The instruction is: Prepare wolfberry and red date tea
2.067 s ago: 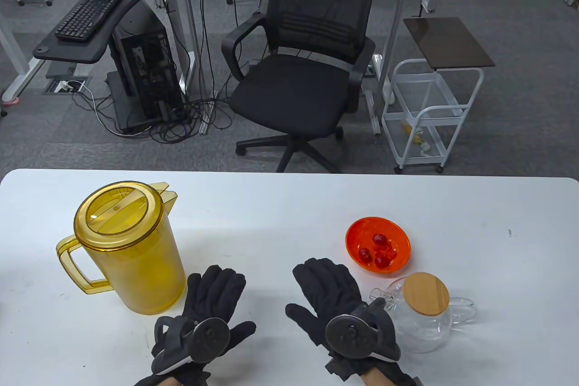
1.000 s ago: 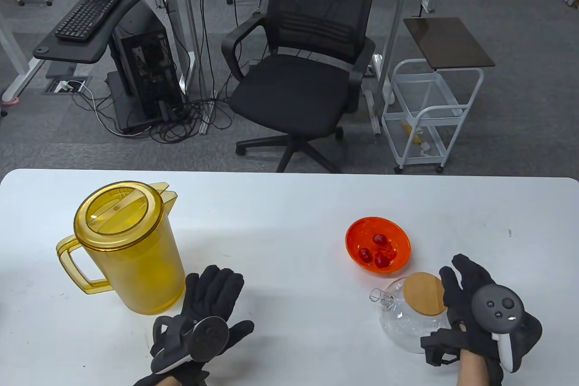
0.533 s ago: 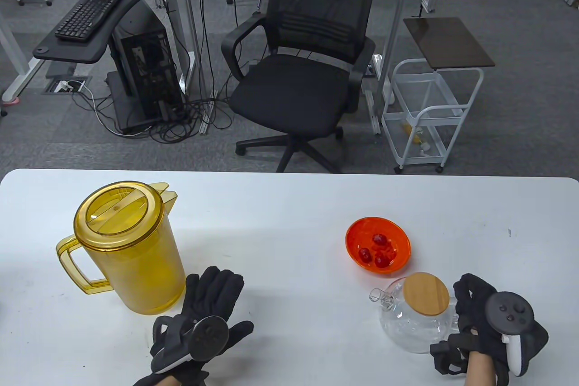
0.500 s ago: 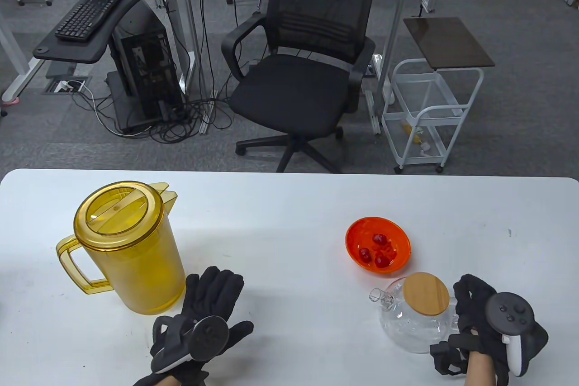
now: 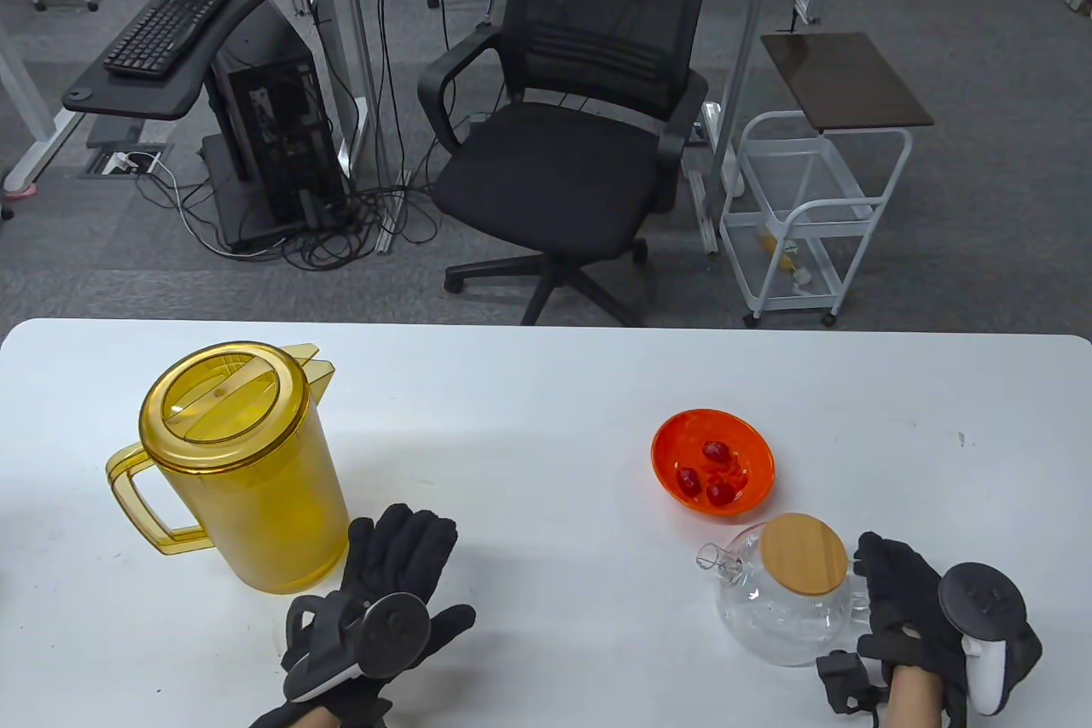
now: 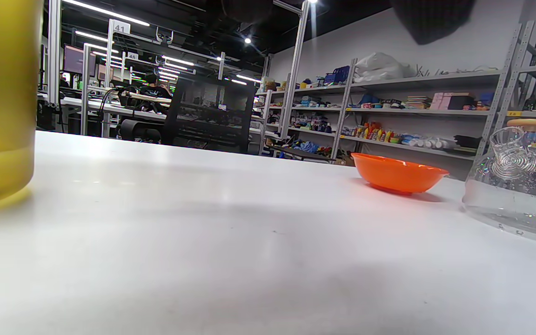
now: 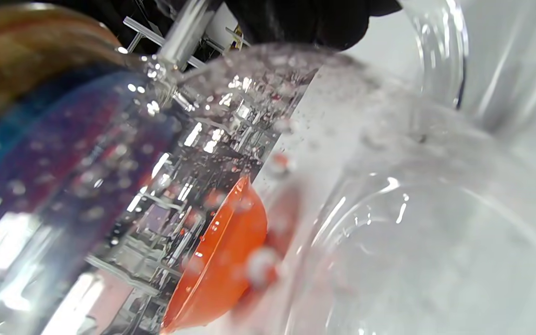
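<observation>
Table view shows a clear glass teapot [image 5: 781,604] with a round wooden lid [image 5: 804,554] standing upright near the front right of the white surface [image 5: 529,404], its spout [image 5: 715,562] pointing left. The right hand [image 5: 917,617] is at the teapot's right side, where the handle is, with its fingers curled around that side; the handle itself is hidden behind the glove, so a full grip cannot be confirmed from above. In the right wrist view the glass [image 7: 342,209] fills the frame, very close and blurred, with black gloved fingers [image 7: 305,21] at the top edge touching it.

Just behind the teapot sits a shallow orange bowl [image 5: 713,462] holding a few red dates [image 5: 717,472]; bowl and teapot are near each other but apart. The left wrist view shows the same bowl [image 6: 398,173] and teapot [image 6: 519,181] side by side low on the surface.

The left hand [image 5: 384,600] lies flat on the surface, palm down, fingers spread and gripping nothing, just beside the base of a tall yellow pitcher [image 5: 243,468]. The pitcher stands upright at the left with its lid on and handle [image 5: 141,497] facing left.

Beyond the surface are a black office chair [image 5: 572,131] and a white wire cart [image 5: 810,216].
</observation>
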Available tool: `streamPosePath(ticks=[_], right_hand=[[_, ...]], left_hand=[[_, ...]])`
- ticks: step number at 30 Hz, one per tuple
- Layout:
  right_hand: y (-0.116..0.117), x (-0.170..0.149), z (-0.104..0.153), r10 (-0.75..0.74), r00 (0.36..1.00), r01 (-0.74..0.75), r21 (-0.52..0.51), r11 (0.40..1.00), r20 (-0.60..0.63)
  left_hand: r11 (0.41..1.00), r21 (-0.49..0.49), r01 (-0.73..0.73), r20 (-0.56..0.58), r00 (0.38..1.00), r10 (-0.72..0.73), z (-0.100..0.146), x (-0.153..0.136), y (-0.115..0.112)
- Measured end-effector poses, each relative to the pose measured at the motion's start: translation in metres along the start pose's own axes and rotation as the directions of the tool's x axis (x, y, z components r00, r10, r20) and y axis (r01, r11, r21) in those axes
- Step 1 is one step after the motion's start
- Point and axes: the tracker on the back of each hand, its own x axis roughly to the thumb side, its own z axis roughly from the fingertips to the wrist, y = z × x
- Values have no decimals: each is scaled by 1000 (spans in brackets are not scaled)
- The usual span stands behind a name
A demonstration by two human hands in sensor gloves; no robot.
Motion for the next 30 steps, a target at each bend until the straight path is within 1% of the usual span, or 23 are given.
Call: streamPosePath(ticks=[2, 6, 11, 14, 17, 22, 24, 26, 30], right_hand=[[1, -2, -2, -31, 1000, 31, 23, 999, -6], [1, -9, -5, -139, 990, 140, 84, 987, -15], [1, -12, -5, -242, 970, 242, 88, 966, -10], [0, -8, -5, -234, 972, 233, 79, 969, -3], [0, -1, -3, -208, 978, 207, 95, 974, 1], [3, 22, 2, -163, 985, 158, 94, 983, 54], [8, 35, 5, -173, 982, 164, 119, 979, 70], [14, 47, 9, -197, 977, 185, 138, 973, 84], [34, 73, 17, -237, 965, 216, 178, 960, 110]], left_hand=[[1000, 0, 0, -3, 1000, 0, 0, -1, 0], [1000, 0, -3, -10, 1000, 3, 0, -2, 1], [1000, 0, -10, -16, 1000, 10, 0, -4, 1], [1000, 4, -15, -19, 1000, 15, 0, -5, 2], [1000, 8, -20, -20, 1000, 20, -1, -6, 3], [1000, 18, -21, -19, 1000, 21, -1, -7, 4], [999, 27, -24, -19, 1000, 24, -1, -7, 6], [999, 32, -28, -20, 999, 28, -1, -8, 7], [999, 44, -30, -23, 999, 32, 0, -9, 9]])
